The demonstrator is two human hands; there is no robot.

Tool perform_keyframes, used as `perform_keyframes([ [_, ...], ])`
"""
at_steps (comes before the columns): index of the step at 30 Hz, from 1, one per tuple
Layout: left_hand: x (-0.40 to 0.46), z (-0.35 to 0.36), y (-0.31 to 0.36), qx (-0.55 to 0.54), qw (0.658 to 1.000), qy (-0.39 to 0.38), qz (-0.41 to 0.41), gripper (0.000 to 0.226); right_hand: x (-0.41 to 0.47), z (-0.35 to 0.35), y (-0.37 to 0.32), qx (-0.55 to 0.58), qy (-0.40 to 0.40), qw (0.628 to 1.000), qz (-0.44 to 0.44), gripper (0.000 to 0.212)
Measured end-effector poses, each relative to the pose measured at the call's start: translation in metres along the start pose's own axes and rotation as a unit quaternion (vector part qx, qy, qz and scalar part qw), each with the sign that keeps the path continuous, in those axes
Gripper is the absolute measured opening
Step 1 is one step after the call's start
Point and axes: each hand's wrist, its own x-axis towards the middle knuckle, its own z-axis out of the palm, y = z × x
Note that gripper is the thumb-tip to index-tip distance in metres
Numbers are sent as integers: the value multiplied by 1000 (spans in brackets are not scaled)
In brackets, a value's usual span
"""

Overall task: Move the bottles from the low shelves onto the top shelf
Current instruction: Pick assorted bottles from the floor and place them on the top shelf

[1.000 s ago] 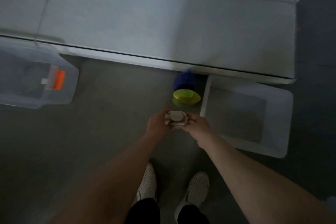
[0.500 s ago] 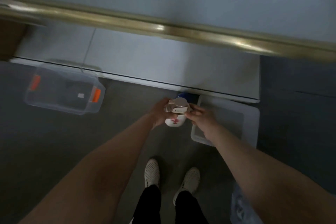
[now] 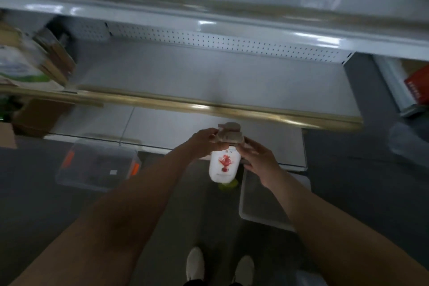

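Both my hands are on one bottle (image 3: 224, 165), held in the air in front of me, above the floor and below the brass-coloured rail (image 3: 209, 109) of the shelf ahead. My left hand (image 3: 202, 140) curls its fingers round the neck from the left; my right hand (image 3: 257, 158) grips the upper part from the right, fingers bent against it.

Bottle: white, squat body, a red splash-like print on the side facing me, a small line of print above it too blurred to read. Cap (image 3: 229, 133) is a dull beige pump or dispenser top, wide and flat, tilted away from me toward the shelving. The base points down toward my shoes (image 3: 195, 264).

Just under the bottle's base, a yellow-green cap (image 3: 228, 185) of another container on the floor shows; its body is hidden.

Edges and room: the brass rail runs across the view just beyond the cap, near but apart from it. Behind it is a grey shelf deck (image 3: 209, 72), bare through the middle, with a perforated back panel (image 3: 220, 40). Higher up a white shelf lip (image 3: 209, 21) crosses the view. Goods stand blurred at the far left of the middle shelf. On the floor, a clear bin with orange latches (image 3: 97, 165) sits to my left, and an open white bin (image 3: 262, 204) is at my right, close below my right wrist.
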Motion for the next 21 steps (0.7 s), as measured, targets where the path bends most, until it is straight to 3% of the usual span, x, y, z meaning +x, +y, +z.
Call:
perform_keyframes([
  [8, -35, -52, 95, -106, 993, -1, 58, 39, -52, -13, -76, -32, -37, 998, -52, 38],
  [12, -46, -71, 135, -108, 990, -9, 90, 46, -70, -21, -109, -23, -60, 993, -102, 75],
  [16, -57, -83, 177, -75, 990, 28, 119, 51, -92, -28, -143, -9, -35, 989, -141, 43],
  [21, -84, -85, 229, -106, 973, 50, 197, 17, -122, -35, -181, 43, 3, 978, -203, 52],
])
